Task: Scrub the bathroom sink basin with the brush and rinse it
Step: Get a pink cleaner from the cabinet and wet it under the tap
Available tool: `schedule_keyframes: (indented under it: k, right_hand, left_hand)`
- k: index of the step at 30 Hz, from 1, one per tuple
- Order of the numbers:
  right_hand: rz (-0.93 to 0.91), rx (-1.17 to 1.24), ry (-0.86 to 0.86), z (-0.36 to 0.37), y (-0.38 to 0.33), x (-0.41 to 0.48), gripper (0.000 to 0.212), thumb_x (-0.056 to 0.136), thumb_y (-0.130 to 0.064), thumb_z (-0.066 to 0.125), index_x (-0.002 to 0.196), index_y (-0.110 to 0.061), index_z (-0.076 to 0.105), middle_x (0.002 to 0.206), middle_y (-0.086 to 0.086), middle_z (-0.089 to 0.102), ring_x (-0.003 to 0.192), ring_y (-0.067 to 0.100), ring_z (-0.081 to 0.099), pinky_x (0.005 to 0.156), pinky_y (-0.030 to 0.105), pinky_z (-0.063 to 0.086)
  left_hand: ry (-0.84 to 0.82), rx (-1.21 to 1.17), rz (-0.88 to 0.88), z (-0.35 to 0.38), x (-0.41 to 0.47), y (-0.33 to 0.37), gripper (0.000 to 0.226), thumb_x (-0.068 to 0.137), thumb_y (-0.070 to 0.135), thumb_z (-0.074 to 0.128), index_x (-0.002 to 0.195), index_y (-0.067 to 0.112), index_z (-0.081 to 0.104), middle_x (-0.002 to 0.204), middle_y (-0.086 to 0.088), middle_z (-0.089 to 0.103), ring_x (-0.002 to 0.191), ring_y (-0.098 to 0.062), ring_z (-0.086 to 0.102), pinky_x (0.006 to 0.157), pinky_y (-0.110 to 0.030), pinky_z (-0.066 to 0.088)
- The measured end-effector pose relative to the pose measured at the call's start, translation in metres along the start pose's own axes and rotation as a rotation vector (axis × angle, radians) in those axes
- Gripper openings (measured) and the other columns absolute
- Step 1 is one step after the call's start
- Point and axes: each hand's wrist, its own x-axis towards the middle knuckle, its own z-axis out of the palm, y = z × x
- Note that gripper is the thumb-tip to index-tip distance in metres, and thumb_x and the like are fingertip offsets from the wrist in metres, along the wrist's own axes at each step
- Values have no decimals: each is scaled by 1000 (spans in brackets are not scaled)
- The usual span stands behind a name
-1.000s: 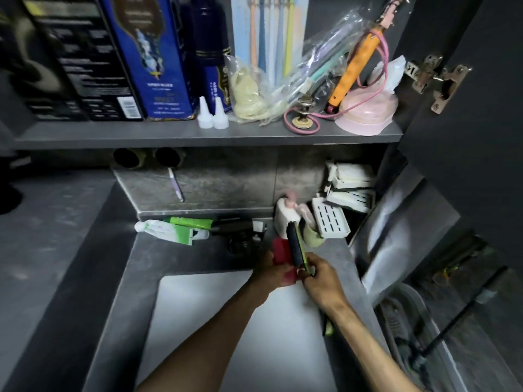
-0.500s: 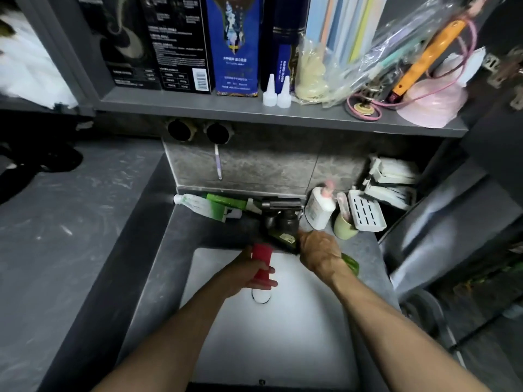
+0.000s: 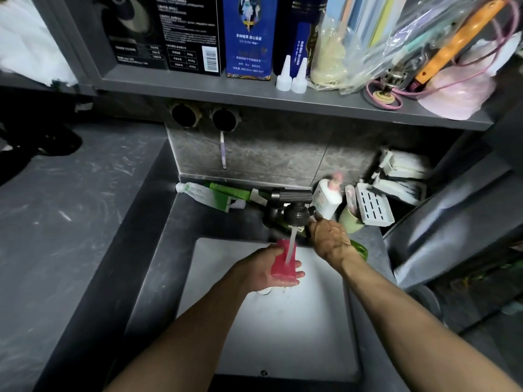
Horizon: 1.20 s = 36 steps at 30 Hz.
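Over the white sink basin (image 3: 268,340), my left hand (image 3: 260,271) holds a red scrubbing block (image 3: 281,263) in its palm, fingers curled under the lower edge. Water (image 3: 291,243) runs from the dark tap (image 3: 295,215) straight onto the block. My right hand (image 3: 328,239) sits just right of the tap spout, its fingers wrapped round a green-handled brush (image 3: 360,248). The brush's green end sticks out by my wrist, and the rest is mostly hidden under the hand. The drain (image 3: 264,291) is partly covered by my left hand.
Toothpaste tubes (image 3: 209,193) lie on the ledge behind the basin. A white pump bottle (image 3: 328,199), a green cup (image 3: 351,223) and a white slotted tray (image 3: 373,206) stand right of the tap. A crowded shelf (image 3: 283,96) hangs overhead. Grey counter (image 3: 70,222) lies to the left.
Water now flows from the tap. My left hand has turned palm up and lifted the red block under the stream. My right hand has stayed beside the tap.
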Motion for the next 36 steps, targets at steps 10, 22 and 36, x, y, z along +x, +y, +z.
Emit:
schedule_keyframes:
  k: [10,22,36]
  right_hand:
    - [-33,-68,-11,-1,5,0,56,99,-7,29,152,-25,28,117,6,67,95,26,68,84,34,55]
    - [-39,-77,135,-24,-20,-16,18,94,-3,35,98,-7,52,69,7,68,54,19,65,45,24,39]
    - [90,674,-371,-25,-80,-138,39,95,-20,44,129,-37,55,107,-1,69,86,17,60,72,21,41]
  left_hand:
    - [96,280,51,7,17,-23,17,92,21,76,107,14,70,86,-12,76,82,-25,77,89,-44,62]
    - [136,17,-68,-4,23,-22,13,103,23,58,115,17,58,67,-2,50,54,-11,43,54,-24,37]
    - [112,-505,12,-8,4,-30,40,107,45,42,120,12,62,126,-20,64,100,-42,73,88,-54,54]
